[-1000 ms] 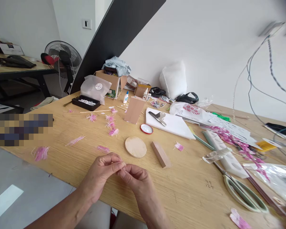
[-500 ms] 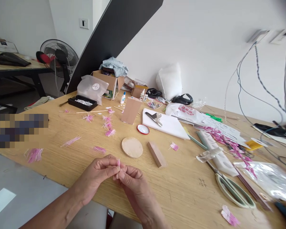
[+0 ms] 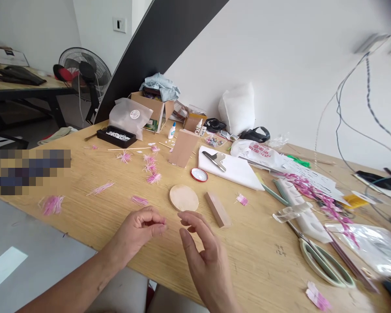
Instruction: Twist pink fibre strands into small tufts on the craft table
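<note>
My left hand (image 3: 140, 230) is closed in a pinch above the front of the table, and a bit of pink strand (image 3: 164, 222) shows at its fingertips, mostly hidden. To its right, my right hand (image 3: 203, 252) is apart from it, thumb and fingers spread with nothing between them. Just beyond the hands are a round wooden disc (image 3: 183, 198) and a rectangular block (image 3: 217, 209). Loose bundles of pink strands lie to the left: a short one (image 3: 140, 200), a longer pale one (image 3: 101, 188) and a thick one (image 3: 53, 204) by the table edge.
Fluffy pink tufts (image 3: 150, 164) lie near an upright board (image 3: 183, 148). A red-rimmed lid (image 3: 199, 174) and a metal clip (image 3: 215, 160) on a white sheet (image 3: 244, 174) are farther back. Green-handled scissors (image 3: 326, 265) and pink petal pieces (image 3: 317, 296) are at right.
My hands have separated. The right hand has let go of the pink strands, opened and shifted right; the left keeps its pinch. The view has moved slightly.
</note>
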A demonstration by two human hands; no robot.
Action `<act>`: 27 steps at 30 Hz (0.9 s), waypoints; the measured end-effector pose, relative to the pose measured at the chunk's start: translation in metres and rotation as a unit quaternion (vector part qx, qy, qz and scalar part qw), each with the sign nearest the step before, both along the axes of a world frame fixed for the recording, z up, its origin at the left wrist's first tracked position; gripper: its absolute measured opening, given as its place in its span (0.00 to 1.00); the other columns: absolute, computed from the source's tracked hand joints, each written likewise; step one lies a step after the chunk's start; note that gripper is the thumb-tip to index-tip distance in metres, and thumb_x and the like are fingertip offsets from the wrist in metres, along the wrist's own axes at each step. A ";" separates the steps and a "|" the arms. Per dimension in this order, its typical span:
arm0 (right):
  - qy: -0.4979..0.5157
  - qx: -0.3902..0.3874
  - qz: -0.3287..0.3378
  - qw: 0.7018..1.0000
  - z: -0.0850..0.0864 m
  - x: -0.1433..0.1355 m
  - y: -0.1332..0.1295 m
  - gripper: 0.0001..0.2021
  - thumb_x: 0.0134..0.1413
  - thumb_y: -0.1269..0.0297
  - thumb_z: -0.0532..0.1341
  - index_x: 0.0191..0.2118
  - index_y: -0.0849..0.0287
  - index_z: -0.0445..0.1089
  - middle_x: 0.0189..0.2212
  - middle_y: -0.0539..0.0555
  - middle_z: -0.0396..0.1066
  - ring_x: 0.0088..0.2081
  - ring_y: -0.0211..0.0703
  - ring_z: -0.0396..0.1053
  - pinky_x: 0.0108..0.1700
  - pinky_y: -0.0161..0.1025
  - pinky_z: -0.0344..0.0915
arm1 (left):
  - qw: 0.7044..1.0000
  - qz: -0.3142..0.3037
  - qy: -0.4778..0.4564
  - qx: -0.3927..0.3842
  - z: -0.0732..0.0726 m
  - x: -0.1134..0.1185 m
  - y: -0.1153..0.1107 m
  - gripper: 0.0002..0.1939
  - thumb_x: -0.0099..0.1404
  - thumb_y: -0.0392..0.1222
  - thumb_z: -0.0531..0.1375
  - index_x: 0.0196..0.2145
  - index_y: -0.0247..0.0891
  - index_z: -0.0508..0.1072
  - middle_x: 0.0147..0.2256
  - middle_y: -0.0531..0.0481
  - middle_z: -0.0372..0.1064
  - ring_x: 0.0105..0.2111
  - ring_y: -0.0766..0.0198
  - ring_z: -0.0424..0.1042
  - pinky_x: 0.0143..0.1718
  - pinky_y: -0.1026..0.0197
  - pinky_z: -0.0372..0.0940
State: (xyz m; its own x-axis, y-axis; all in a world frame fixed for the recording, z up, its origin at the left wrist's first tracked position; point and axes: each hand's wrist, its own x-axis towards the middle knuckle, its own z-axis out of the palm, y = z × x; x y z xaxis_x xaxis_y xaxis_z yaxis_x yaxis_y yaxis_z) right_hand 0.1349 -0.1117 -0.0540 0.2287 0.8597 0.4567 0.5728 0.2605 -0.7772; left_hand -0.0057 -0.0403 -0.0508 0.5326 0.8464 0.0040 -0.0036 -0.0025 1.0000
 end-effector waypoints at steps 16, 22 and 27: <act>-0.185 0.060 0.016 0.981 -0.006 -0.006 0.004 0.20 0.53 0.79 0.47 0.48 0.55 0.65 0.44 0.60 0.65 0.40 0.43 0.69 0.39 0.40 0.69 | 0.998 -0.024 0.013 0.054 -0.018 0.002 0.004 0.06 0.55 0.38 0.59 0.24 0.37 0.74 0.24 0.52 0.63 0.29 0.63 0.63 0.33 0.62 0.58; -0.095 0.055 -0.015 0.994 -0.002 -0.003 0.002 0.14 0.54 0.75 0.51 0.43 0.57 0.67 0.41 0.58 0.68 0.41 0.43 0.68 0.40 0.40 0.68 | 0.999 -0.012 0.007 0.035 -0.012 0.002 0.002 0.06 0.54 0.38 0.59 0.22 0.37 0.73 0.23 0.53 0.60 0.28 0.64 0.61 0.32 0.62 0.57; 0.198 -0.117 0.041 0.972 -0.001 -0.007 0.006 0.07 0.49 0.62 0.59 0.34 0.58 0.71 0.29 0.53 0.72 0.32 0.42 0.69 0.35 0.38 0.65 | 1.000 0.005 -0.028 0.009 -0.002 0.000 -0.001 0.09 0.57 0.40 0.59 0.21 0.38 0.72 0.25 0.54 0.57 0.31 0.64 0.57 0.35 0.63 0.54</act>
State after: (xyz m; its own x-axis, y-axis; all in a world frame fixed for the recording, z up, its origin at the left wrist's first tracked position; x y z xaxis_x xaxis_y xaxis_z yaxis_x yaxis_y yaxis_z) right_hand 0.1278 -0.1061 -0.0555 0.2728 0.9524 0.1361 0.2011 0.0818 -0.9761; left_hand -0.0052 -0.0418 -0.0532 0.5230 0.8508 0.0501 -0.0603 -0.0217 0.9979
